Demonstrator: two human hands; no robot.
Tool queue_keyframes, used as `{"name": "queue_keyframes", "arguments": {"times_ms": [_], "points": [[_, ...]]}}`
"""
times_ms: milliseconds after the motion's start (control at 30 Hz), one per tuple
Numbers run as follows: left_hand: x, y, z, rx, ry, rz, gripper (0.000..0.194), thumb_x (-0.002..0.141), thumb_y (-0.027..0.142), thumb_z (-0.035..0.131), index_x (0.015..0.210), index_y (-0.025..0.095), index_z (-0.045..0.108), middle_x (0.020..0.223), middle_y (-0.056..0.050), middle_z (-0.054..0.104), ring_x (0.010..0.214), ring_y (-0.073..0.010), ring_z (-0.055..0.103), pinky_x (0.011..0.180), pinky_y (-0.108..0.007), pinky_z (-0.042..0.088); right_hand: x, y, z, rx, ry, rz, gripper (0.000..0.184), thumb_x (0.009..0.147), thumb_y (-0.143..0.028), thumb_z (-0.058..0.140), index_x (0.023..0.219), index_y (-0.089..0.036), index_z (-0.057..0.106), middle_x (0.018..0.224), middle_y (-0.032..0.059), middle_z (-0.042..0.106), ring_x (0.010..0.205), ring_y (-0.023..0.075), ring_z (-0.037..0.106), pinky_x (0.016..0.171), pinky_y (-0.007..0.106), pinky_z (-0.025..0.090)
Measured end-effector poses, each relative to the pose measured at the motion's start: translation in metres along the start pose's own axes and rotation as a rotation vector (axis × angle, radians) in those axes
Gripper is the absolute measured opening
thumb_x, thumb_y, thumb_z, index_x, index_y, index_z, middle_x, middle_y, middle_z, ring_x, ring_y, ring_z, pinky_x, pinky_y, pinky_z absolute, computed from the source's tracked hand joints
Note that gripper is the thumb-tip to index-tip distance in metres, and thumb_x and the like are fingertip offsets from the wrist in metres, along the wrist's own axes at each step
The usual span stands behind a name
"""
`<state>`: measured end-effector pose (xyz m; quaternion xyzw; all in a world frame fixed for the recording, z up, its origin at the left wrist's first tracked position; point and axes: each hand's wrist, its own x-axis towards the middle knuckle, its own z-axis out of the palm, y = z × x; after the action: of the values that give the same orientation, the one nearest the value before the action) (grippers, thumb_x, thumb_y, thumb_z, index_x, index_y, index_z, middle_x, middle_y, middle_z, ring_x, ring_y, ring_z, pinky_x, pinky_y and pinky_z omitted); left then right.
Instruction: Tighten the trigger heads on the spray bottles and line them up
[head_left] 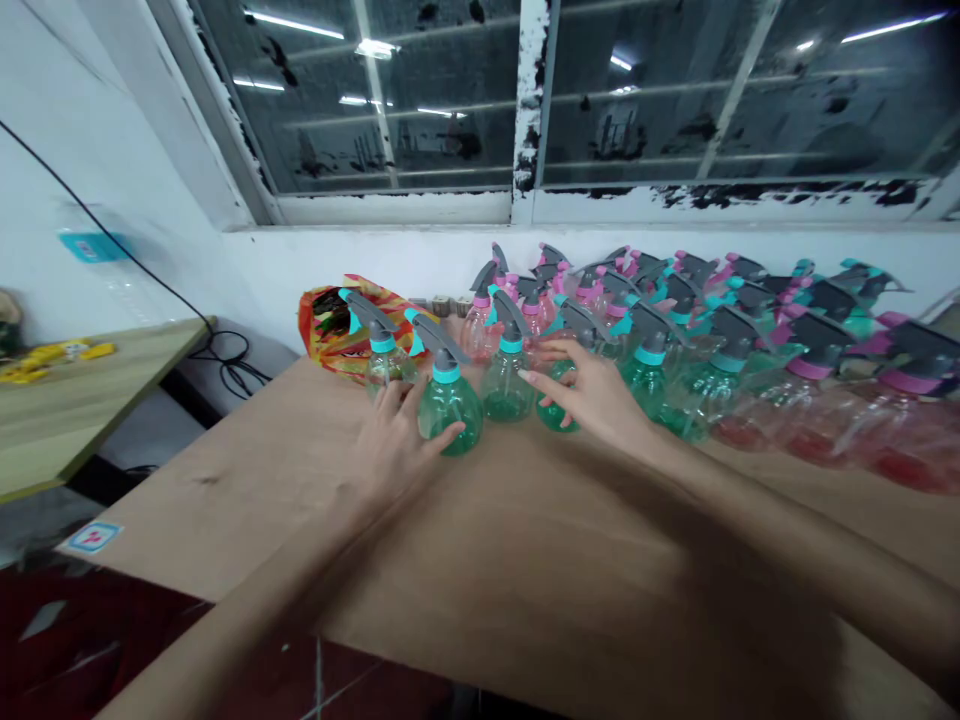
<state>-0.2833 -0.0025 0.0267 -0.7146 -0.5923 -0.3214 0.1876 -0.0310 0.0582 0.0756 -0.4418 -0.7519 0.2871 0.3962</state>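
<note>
My left hand (397,435) is closed round the lower left side of a spray bottle (457,405) with a turquoise collar, grey trigger head and green liquid; the thumb lies across its front. Just behind that hand stands another turquoise-collared spray bottle (382,368). My right hand (592,390) has its fingers apart in front of a green spray bottle (555,412), which it partly hides; whether it touches the bottle I cannot tell. Between the two hands a third green bottle (506,385) stands upright on the wooden table (480,560).
Rows of pink and turquoise spray bottles (810,410) fill the table's back right, against the wall. A red and yellow plastic bag (322,335) lies at the back left. A second table (97,390) holds yellow pieces (45,360). Black cable (225,350) hangs between the tables.
</note>
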Motion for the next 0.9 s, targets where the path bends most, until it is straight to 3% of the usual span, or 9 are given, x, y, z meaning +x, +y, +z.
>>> {"name": "queue_keyframes", "arguments": {"times_ms": [133,267,400,633,767,900], "points": [[0.013,-0.002,0.002,0.009,-0.008,-0.023,0.056,0.083,0.051,0.064,0.123,0.016,0.049,0.107,-0.012,0.06,0.101,-0.0301,0.057,0.087,-0.043,0.047,0.008,-0.002,0.012,-0.098,-0.047,0.044,0.063,0.08,-0.048,0.06,0.132,-0.016,0.045,0.122,0.018,0.061,0.054,0.0176,0.066,0.038,0.031,0.051],[0.019,0.003,-0.001,0.089,-0.056,-0.049,0.052,0.084,0.049,0.064,0.119,0.012,0.052,0.106,-0.015,0.064,0.105,-0.0337,0.058,0.087,-0.044,0.047,0.018,-0.002,0.022,-0.187,-0.04,0.066,0.068,0.079,-0.055,0.058,0.13,-0.012,0.045,0.091,0.014,0.071,0.051,0.02,0.065,0.049,0.035,0.051],[0.024,0.006,-0.003,0.152,-0.121,-0.127,0.055,0.087,0.047,0.061,0.131,0.017,0.047,0.11,-0.015,0.064,0.103,-0.0342,0.061,0.083,-0.043,0.048,0.031,-0.005,0.026,-0.155,-0.035,0.079,0.069,0.079,-0.058,0.057,0.127,-0.01,0.046,0.065,0.0049,0.067,0.043,0.0189,0.061,0.052,0.035,0.049],[0.032,0.01,-0.003,0.21,-0.235,-0.223,0.06,0.089,0.049,0.057,0.138,0.017,0.042,0.122,-0.014,0.061,0.099,-0.0334,0.064,0.076,-0.04,0.051,0.045,-0.007,0.032,-0.281,-0.02,0.024,0.056,0.079,-0.056,0.057,0.111,-0.009,0.058,0.058,0.0046,0.063,0.05,0.0214,0.061,0.052,0.034,0.045],[0.029,0.01,-0.001,0.193,-0.192,-0.204,0.062,0.089,0.05,0.057,0.138,0.016,0.041,0.128,-0.013,0.058,0.098,-0.0331,0.064,0.077,-0.041,0.052,0.046,-0.006,0.034,-0.319,-0.032,0.021,0.045,0.081,-0.05,0.057,0.103,-0.01,0.061,0.049,0.0018,0.057,0.049,0.0216,0.059,0.051,0.034,0.044],[0.016,0.01,-0.006,0.131,-0.102,-0.174,0.064,0.087,0.051,0.059,0.138,0.018,0.04,0.132,-0.014,0.052,0.087,-0.0292,0.067,0.071,-0.039,0.053,0.038,-0.008,0.032,-0.339,-0.043,-0.014,0.044,0.083,-0.049,0.055,0.106,-0.012,0.061,0.056,0.0027,0.06,0.048,0.0197,0.058,0.051,0.034,0.045]]}}
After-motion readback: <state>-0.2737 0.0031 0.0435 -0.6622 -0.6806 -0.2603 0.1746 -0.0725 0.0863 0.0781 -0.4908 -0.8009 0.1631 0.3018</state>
